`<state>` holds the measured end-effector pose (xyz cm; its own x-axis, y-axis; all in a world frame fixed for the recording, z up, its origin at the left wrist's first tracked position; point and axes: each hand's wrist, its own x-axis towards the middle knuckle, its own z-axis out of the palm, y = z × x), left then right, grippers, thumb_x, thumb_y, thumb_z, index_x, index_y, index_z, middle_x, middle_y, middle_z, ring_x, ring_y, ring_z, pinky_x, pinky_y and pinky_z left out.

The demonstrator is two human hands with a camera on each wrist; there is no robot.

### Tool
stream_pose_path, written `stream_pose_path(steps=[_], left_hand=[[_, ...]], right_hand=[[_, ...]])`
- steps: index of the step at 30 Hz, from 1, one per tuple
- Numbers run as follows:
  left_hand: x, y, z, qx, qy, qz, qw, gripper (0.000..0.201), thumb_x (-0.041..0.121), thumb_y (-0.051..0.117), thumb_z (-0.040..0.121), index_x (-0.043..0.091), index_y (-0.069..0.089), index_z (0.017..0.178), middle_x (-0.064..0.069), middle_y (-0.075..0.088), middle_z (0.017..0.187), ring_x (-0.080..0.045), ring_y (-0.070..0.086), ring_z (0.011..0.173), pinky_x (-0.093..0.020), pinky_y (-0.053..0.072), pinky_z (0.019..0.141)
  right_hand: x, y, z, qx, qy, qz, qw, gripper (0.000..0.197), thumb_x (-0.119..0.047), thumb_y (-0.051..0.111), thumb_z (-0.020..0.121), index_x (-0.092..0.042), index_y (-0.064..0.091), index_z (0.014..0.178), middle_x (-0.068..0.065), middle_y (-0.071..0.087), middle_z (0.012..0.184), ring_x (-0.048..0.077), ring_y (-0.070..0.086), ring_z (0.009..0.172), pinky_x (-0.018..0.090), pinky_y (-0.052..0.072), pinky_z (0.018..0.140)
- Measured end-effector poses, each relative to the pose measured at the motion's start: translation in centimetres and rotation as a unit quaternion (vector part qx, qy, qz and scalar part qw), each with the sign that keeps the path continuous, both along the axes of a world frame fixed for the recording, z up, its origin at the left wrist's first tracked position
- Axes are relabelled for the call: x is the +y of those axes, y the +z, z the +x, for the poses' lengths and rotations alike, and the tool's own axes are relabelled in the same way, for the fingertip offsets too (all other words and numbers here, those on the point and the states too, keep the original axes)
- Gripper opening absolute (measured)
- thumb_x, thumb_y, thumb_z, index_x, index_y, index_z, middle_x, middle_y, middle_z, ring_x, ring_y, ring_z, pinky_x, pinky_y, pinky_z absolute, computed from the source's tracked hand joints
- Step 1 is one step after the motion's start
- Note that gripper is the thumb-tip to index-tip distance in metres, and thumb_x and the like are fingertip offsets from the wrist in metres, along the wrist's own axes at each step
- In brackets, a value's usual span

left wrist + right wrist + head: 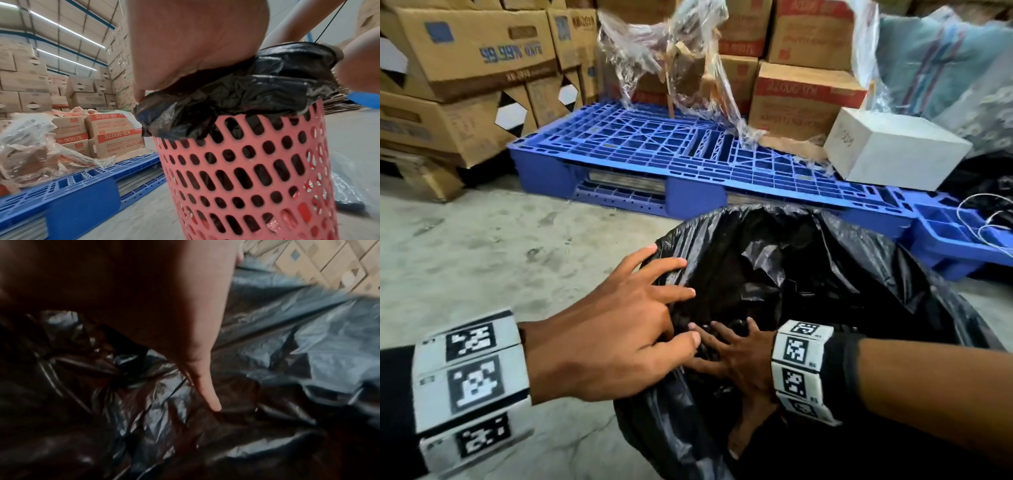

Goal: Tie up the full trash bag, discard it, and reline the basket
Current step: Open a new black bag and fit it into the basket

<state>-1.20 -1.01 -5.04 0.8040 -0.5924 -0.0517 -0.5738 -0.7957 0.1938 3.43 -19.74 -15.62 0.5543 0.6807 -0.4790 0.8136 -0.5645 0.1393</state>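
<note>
A black trash bag [808,274] lines a pink perforated basket [246,178], its edge folded over the rim [236,100]. The head view shows only the bag's open mouth; the basket is hidden beneath it. My left hand [640,308] lies on the near left rim with fingers spread and straight, pressing the plastic down. In the left wrist view its palm [195,48] covers the folded edge. My right hand [736,349] reaches down inside the bag, fingers spread flat against the inner plastic. One finger [207,395] presses the crinkled liner [287,353].
A blue plastic pallet [654,147] lies just behind the basket, with a white box [893,150] and loose clear wrap [671,61] on it. Cardboard cartons [465,68] are stacked at the back and left. Concrete floor [482,257] spreads to the left. White cable [983,219] lies at right.
</note>
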Motion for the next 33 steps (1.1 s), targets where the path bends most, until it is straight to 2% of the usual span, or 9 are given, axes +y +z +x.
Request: stream_pose_path(steps=[5, 7, 10, 12, 15, 18, 20, 27, 33], left_hand=[[0.1, -0.2, 0.1, -0.006, 0.001, -0.005, 1.0, 0.068, 0.057, 0.014, 0.08, 0.027, 0.075, 0.075, 0.026, 0.041, 0.143, 0.009, -0.005, 0.137, -0.024, -0.021, 0.111], [0.1, -0.4, 0.2, -0.009, 0.003, -0.011, 1.0, 0.065, 0.056, 0.017, 0.08, 0.028, 0.075, 0.072, 0.026, 0.045, 0.14, 0.009, 0.0, 0.137, -0.025, -0.019, 0.112], [0.1, -0.6, 0.3, -0.016, 0.002, -0.013, 1.0, 0.064, 0.055, 0.018, 0.08, 0.028, 0.074, 0.07, 0.025, 0.048, 0.138, 0.009, 0.003, 0.137, -0.024, -0.017, 0.113], [0.1, -0.6, 0.2, -0.018, 0.0, -0.015, 1.0, 0.065, 0.055, 0.017, 0.08, 0.027, 0.075, 0.071, 0.026, 0.047, 0.138, 0.01, 0.002, 0.136, -0.022, -0.018, 0.112], [0.1, -0.5, 0.1, -0.014, 0.004, -0.027, 1.0, 0.065, 0.054, 0.016, 0.081, 0.027, 0.075, 0.071, 0.026, 0.047, 0.139, 0.009, 0.004, 0.137, -0.023, -0.017, 0.113], [0.0, -0.4, 0.2, -0.019, -0.002, -0.015, 1.0, 0.067, 0.055, 0.014, 0.079, 0.029, 0.075, 0.074, 0.026, 0.047, 0.139, 0.008, 0.006, 0.136, -0.023, -0.015, 0.114], [0.0, -0.3, 0.2, -0.025, 0.0, -0.017, 1.0, 0.068, 0.056, 0.014, 0.079, 0.029, 0.076, 0.075, 0.025, 0.048, 0.138, 0.008, 0.009, 0.135, -0.021, -0.015, 0.114], [-0.2, -0.3, -0.2, -0.039, 0.02, -0.065, 0.997, 0.069, 0.057, 0.013, 0.077, 0.027, 0.075, 0.081, 0.022, 0.042, 0.14, -0.001, 0.013, 0.139, -0.022, -0.008, 0.115], [-0.3, -0.6, -1.0, -0.092, 0.066, -0.1, 0.988, 0.069, 0.056, 0.013, 0.079, 0.026, 0.067, 0.109, 0.008, 0.029, 0.154, 0.005, 0.003, 0.138, -0.02, 0.003, 0.11]], right_hand=[[-0.5, -3.7, 1.6, 0.066, -0.05, -0.044, 0.996, 0.084, -0.067, 0.046, 0.075, -0.066, -0.036, 0.095, 0.005, -0.019, 0.158, 0.037, 0.001, 0.145, 0.078, 0.018, 0.099], [-0.6, -5.1, 1.7, 0.089, -0.042, -0.065, 0.993, 0.096, -0.075, 0.047, 0.062, -0.07, -0.037, 0.107, 0.005, -0.022, 0.157, 0.038, -0.001, 0.145, 0.075, 0.015, 0.102], [-0.3, -6.3, 1.7, 0.118, -0.075, -0.116, 0.983, 0.084, -0.059, 0.052, 0.082, -0.058, -0.019, 0.128, 0.008, -0.022, 0.157, 0.041, 0.001, 0.144, 0.07, 0.017, 0.104], [0.2, -5.3, 1.8, 0.148, -0.084, -0.141, 0.975, 0.086, -0.073, 0.048, 0.074, -0.054, -0.01, 0.134, 0.01, -0.019, 0.157, 0.042, 0.002, 0.144, 0.068, 0.015, 0.107], [0.3, -1.1, 2.6, 0.163, -0.071, -0.152, 0.972, 0.126, -0.097, 0.026, 0.032, -0.041, 0.013, 0.145, 0.005, 0.004, 0.16, 0.036, 0.014, 0.144, 0.062, 0.014, 0.113], [0.0, 4.1, 3.3, 0.105, -0.091, -0.122, 0.983, 0.092, -0.086, 0.052, 0.049, -0.041, 0.048, 0.128, -0.008, 0.055, 0.136, 0.024, 0.05, 0.124, 0.052, 0.038, 0.106], [-1.0, 7.2, 3.5, 0.136, -0.141, -0.076, 0.978, 0.072, -0.072, 0.063, 0.063, -0.032, 0.056, 0.124, -0.004, 0.065, 0.122, 0.021, 0.058, 0.112, 0.042, 0.044, 0.102], [-10.3, 18.4, -0.7, 0.04, -0.203, 0.028, 0.978, 0.08, -0.069, 0.051, 0.074, -0.036, 0.028, 0.143, 0.0, 0.026, 0.156, 0.02, 0.03, 0.14, 0.037, 0.026, 0.116], [-18.5, 17.1, -8.0, 0.017, -0.246, 0.095, 0.965, 0.101, -0.09, 0.025, 0.056, -0.048, -0.004, 0.143, -0.003, -0.01, 0.159, 0.009, -0.001, 0.145, 0.023, 0.001, 0.115]])
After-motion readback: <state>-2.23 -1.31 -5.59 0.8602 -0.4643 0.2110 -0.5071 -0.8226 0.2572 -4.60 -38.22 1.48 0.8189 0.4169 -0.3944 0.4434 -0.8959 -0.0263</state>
